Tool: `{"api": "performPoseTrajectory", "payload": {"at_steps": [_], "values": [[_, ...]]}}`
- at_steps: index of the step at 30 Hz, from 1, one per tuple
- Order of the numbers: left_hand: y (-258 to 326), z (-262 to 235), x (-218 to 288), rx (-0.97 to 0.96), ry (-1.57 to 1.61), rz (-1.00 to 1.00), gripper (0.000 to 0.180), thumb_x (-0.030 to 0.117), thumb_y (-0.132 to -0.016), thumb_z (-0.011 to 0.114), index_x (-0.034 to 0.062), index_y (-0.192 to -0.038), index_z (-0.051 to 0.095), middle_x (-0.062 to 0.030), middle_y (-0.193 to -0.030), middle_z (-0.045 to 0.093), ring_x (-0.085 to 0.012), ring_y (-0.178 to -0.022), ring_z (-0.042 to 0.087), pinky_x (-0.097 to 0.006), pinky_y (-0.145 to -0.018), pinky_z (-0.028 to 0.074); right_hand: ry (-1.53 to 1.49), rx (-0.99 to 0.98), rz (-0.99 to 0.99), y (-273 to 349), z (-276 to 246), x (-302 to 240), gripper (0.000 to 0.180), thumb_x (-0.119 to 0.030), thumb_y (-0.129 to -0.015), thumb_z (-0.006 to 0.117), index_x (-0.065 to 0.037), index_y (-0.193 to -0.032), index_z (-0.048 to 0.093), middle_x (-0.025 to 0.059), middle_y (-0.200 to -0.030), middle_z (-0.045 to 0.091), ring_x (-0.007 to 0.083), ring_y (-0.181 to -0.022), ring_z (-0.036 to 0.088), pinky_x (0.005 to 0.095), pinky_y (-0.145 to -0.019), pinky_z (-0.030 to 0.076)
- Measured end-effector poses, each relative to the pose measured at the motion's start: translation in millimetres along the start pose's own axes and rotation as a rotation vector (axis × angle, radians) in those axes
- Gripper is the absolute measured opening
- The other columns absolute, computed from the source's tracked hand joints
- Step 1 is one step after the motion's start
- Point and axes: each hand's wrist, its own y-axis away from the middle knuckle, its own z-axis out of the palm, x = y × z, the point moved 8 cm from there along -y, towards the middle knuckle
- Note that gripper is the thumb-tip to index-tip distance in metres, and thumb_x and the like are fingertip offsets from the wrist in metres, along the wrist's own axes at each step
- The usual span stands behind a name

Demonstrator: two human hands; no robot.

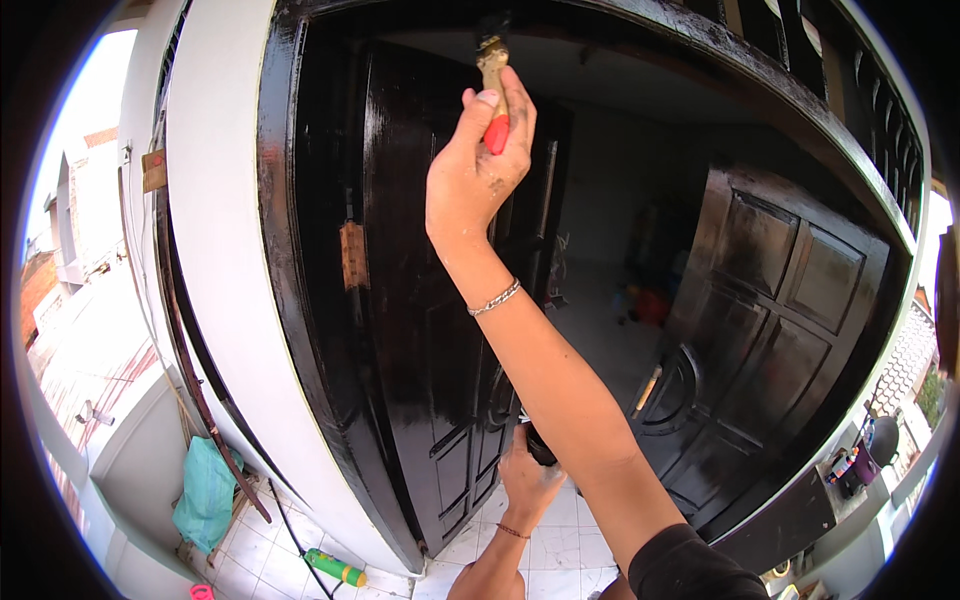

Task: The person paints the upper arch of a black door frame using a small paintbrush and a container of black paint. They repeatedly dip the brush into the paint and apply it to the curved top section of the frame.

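My right hand is raised high, its fingers closed around a paintbrush with a wooden handle and a red end. Dark bristles point up at the underside of the black door frame. Lower down, my left hand grips a dark container, mostly hidden behind my right forearm. Beside my arms stands a glossy black panelled door leaf, swung open on the left. A second dark door leaf with a pale handle stands on the right.
A white wall column borders the frame on the left. On the tiled floor lies a green bottle, near a teal sack. A dark ledge with small items stands at the right. Dark railings rise at upper right.
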Motion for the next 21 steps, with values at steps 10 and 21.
{"api": "performPoseTrajectory", "payload": {"at_steps": [10,21], "values": [[-3.2,-0.4,-3.4,0.038,0.009,-0.037,0.047,0.021,-0.071,0.089,0.0049,-0.104,0.06,-0.0145,-0.089,0.075,-0.034,-0.079,0.076,-0.043,-0.073,0.06,-0.461,0.274,0.427,-72.2,-38.1,27.7,0.016,-0.013,-0.102,0.05,-0.003,-0.105,0.062,0.0026,-0.108,0.059,0.0128,-0.102,0.055,0.0269,-0.106,0.045],[-3.4,0.1,-3.6,0.044,-0.015,-0.038,0.046,0.02,-0.072,0.088,0.0059,-0.107,0.061,-0.0137,-0.092,0.076,-0.033,-0.083,0.076,-0.041,-0.075,0.061,-0.577,0.225,0.449,-80.0,-20.1,-30.0,0.024,-0.006,-0.107,0.048,0.016,-0.116,0.049,0.0189,-0.116,0.054,0.0237,-0.105,0.061,0.0323,-0.105,0.058]]}}
